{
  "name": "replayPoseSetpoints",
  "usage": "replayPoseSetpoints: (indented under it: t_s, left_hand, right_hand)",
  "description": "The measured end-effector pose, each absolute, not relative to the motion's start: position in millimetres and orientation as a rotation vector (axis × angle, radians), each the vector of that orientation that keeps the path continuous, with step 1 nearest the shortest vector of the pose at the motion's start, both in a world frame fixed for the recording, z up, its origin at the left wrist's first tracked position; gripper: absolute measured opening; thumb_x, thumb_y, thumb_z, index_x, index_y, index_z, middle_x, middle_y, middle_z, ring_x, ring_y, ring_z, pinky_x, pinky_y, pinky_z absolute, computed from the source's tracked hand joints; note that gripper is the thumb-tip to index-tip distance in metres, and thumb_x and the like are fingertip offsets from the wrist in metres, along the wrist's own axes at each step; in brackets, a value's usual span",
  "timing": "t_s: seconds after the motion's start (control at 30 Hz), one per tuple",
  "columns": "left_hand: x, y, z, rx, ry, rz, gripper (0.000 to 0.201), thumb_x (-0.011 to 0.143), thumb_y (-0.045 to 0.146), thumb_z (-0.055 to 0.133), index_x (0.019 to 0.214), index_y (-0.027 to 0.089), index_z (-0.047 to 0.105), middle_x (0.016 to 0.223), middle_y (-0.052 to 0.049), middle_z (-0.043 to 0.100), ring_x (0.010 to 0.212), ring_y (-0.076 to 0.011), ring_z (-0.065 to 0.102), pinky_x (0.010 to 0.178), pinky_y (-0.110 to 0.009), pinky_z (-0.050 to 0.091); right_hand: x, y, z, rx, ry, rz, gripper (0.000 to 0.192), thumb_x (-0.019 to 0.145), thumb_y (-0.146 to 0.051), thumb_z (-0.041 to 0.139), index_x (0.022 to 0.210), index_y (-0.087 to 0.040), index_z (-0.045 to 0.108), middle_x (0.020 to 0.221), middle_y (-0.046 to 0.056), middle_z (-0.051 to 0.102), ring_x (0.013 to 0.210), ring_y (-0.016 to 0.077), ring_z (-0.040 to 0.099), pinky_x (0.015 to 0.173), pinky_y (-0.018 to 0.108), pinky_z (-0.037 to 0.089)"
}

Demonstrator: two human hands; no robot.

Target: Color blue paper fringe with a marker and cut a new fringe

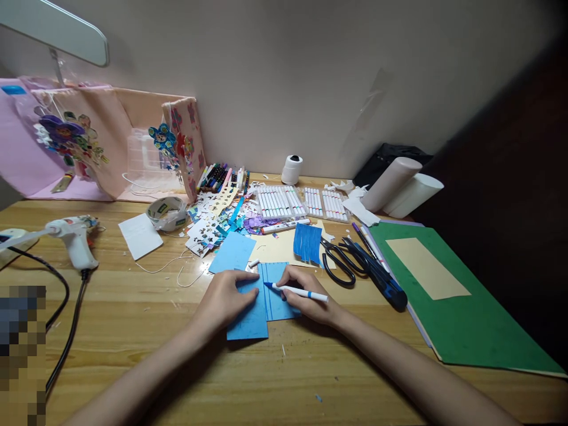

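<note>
Two hands at blue paper, a marker tip on the sheet

The left hand (pixel 226 299) lies flat, fingers spread open, pressing a blue card (pixel 248 316) on the wooden surface (pixel 133 331); the right hand (pixel 306 299) is curled closed around a white marker (pixel 299 290), its blue tip touching a lined blue sheet (pixel 277 299) just beside that card (both forearms reach in from the bottom edge). Further back, two clear trays (pixel 302 202) hold rows of white markers, and a loose bundle of pens (pixel 219 176) leans by the wall. Black scissors (pixel 344 260) lie right of the hands, beside a green folder (pixel 461 319) carrying a tan sheet
</note>
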State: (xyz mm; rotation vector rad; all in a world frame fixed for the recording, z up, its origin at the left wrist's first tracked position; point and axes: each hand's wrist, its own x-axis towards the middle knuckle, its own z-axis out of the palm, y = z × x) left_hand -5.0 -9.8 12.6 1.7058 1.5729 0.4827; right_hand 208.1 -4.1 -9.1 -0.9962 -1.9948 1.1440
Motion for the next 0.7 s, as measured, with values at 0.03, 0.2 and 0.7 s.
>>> replayPoseSetpoints:
  t_s: [0.03, 0.2, 0.7]
  left_hand:
    - [-5.4, -9.7, 12.0, 1.702, 1.575, 0.483, 0.035, 0.071, 0.032, 0.060, 0.103, 0.022, 0.071, 0.108, -0.004, 0.069, 0.103, -0.0255, 0.062, 0.094, -0.036, 0.045]
    - [-6.4, -9.8, 9.9, 1.705, 1.579, 0.505, 0.035, 0.068, 0.034, 0.064, 0.101, 0.023, 0.071, 0.107, -0.003, 0.069, 0.102, -0.0252, 0.062, 0.094, -0.035, 0.045]
    - [-4.4, -11.1, 9.4, 1.718, 1.583, 0.527, 0.035, 0.069, 0.032, 0.063, 0.101, 0.022, 0.070, 0.108, -0.003, 0.069, 0.102, -0.0249, 0.062, 0.094, -0.036, 0.045]
  right_hand:
    - [207.8, -4.2, -8.9, -1.002, -1.997, 1.136, 0.014, 0.079, -0.029, 0.050, 0.082, -0.017, 0.058, 0.076, 0.003, 0.057, 0.070, 0.0175, 0.051, 0.060, 0.027, 0.037]
    - [207.2, -4.4, -9.9, -0.997, -2.025, 1.111, 0.009, 0.076, -0.024, 0.050, 0.079, -0.018, 0.057, 0.075, 0.002, 0.055, 0.070, 0.0177, 0.050, 0.061, 0.027, 0.037]
    - [209.0, -5.5, -10.4, -0.923, -2.076, 1.176, 0.007, 0.067, -0.012, 0.050, 0.069, -0.019, 0.053, 0.069, 0.000, 0.056, 0.065, 0.0155, 0.048, 0.060, 0.025, 0.035]
